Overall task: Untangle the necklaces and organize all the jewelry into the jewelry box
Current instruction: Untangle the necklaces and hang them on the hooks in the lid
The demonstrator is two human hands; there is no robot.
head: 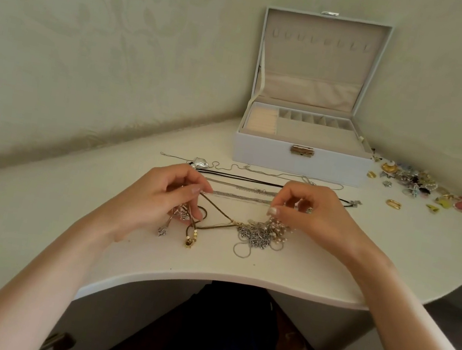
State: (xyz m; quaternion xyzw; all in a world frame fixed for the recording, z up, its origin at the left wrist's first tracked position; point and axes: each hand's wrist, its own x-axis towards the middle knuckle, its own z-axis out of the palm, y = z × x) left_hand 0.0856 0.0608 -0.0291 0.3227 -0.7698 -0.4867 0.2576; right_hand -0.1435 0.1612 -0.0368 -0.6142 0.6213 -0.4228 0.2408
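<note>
The left hand (165, 197) pinches a gold-brown chain (216, 210). The right hand (314, 216) pinches a strand of the knotted necklaces (259, 234) at the front of the table (238, 270) (the open jewelry box (272, 158) stands behind, well apart). Pulling the hands apart hard would likely tighten the knot or snap a fine chain.
</note>
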